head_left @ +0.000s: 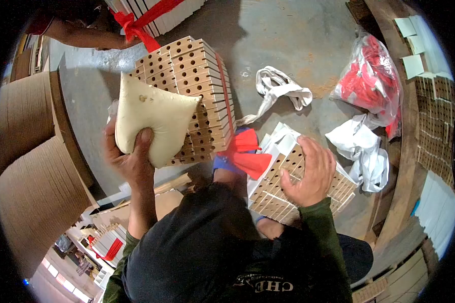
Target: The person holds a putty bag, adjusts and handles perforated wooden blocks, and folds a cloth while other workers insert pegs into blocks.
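Observation:
A cream-coloured padded cushion (154, 113) is gripped at its lower edge by my left hand (134, 151), thumb on its face and fingers behind. It is held in front of a large block of stacked boards with drilled holes (199, 70), bound by a red strap (222, 86). The strap's red cloth ends (250, 156) hang near my legs. My right hand (311, 171) rests with fingers apart on a smaller stack of drilled boards (278, 194). White cloth or paper (283, 136) lies along that stack's far edge.
White cloth strips (278, 91) lie on the floor. On the right are a clear bag of red cloth (369, 76) and a crumpled white cloth (364, 151). Cardboard stacks (25, 161) stand left. Another person's arm (86, 36) reaches toward a red-tied stack (154, 15).

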{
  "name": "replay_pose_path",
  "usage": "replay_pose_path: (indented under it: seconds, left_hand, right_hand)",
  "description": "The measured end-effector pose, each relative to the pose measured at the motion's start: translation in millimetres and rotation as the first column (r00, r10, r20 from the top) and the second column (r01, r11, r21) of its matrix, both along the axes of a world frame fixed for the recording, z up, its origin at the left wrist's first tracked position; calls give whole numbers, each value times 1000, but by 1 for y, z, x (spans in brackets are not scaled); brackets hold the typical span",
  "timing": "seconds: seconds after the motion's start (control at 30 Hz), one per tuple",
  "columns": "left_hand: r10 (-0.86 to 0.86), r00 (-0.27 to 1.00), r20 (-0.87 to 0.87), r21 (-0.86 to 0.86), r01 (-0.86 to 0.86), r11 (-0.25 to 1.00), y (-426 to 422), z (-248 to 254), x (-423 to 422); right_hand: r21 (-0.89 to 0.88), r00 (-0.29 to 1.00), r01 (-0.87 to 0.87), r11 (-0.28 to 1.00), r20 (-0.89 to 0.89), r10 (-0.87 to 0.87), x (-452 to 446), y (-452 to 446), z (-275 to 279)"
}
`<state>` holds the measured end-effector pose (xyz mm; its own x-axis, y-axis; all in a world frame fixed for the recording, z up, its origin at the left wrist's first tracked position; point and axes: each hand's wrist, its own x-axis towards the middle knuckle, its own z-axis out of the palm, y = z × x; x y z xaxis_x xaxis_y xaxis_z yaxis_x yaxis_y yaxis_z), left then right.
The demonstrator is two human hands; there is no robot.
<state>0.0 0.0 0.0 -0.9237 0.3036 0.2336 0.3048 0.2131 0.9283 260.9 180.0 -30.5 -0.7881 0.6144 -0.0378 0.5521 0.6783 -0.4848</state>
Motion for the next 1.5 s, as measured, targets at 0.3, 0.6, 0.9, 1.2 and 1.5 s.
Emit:
replay_pose_path:
  seconds: [0.3,0.6,0.9,1.2,1.5]
  left_hand:
    - [-2,996,85,50,-2,999,3,-2,-3]
    - [11,997,-78,-99,-19,995,11,-5,-10]
    - [-646,574,503,794,-12,607,-22,-1,-23]
    - [-581,575,576,748,-83,659,-48,-10,-36]
    - [0,892,453,63,-32,997,-14,3,-29]
  right_hand:
    - [6,1000,3,1000,1,-3,0,0,0]
    - [-48,1000,28,998,0,-28,1,-1,-2]
    - [-51,999,34,998,11,-33,1,0,-1]
    - [-51,999,45,998,16,-44,-3,-1,4]
    - [-26,1000,20,999,15,-20,-3,-1,4]
